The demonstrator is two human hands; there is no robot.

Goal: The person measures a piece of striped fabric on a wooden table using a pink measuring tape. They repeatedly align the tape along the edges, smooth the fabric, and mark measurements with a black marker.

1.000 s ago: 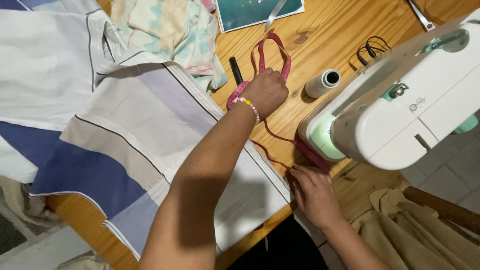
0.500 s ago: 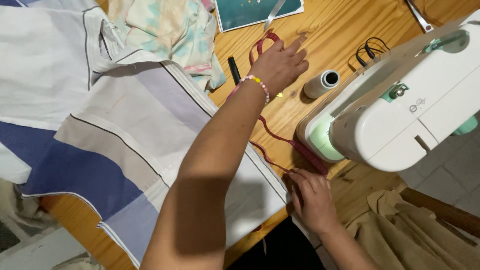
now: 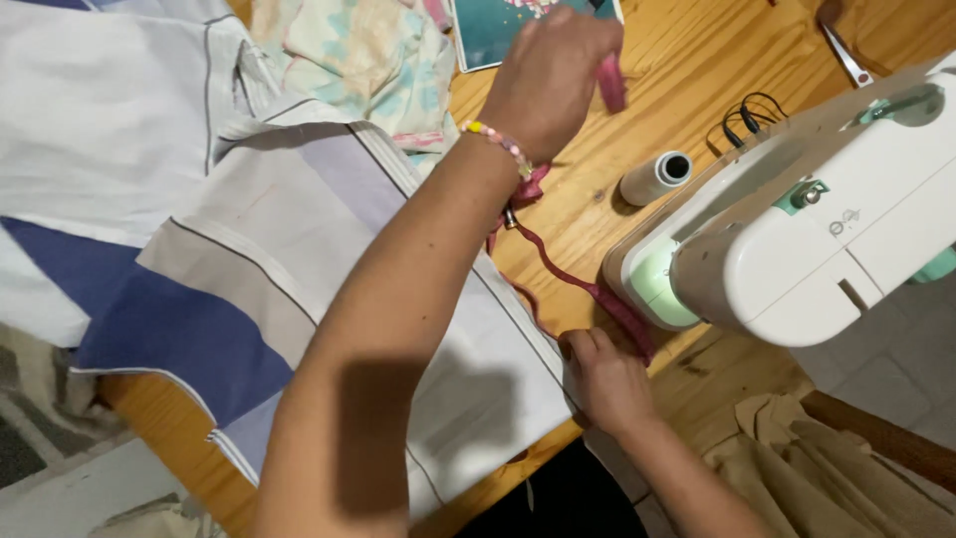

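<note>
Both hands grip pink tape (image 3: 568, 274): left hand (image 3: 553, 80) closed near the tabletop's (image 3: 697, 60) far edge, right hand (image 3: 607, 379) pinching at near edge.

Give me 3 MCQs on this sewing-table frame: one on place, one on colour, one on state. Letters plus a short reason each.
1. Where does the thread spool lie?
A. On the wooden table, beside the sewing machine
B. On top of the striped fabric
C. In the right hand

2. What colour is the strap running between the two hands?
A. Green
B. Pink-red
C. Black

3. What is the left hand doing?
A. Lying flat and empty on the table
B. Raised, fingers closed on one end of the strap
C. Resting on the sewing machine

Answers:
1 A: the white spool lies on bare wood just left of the machine.
2 B: the strap is pink-red from the left hand down to the right hand.
3 B: the hand is lifted over the table's far side with a strap end showing from its closed fingers.
</note>
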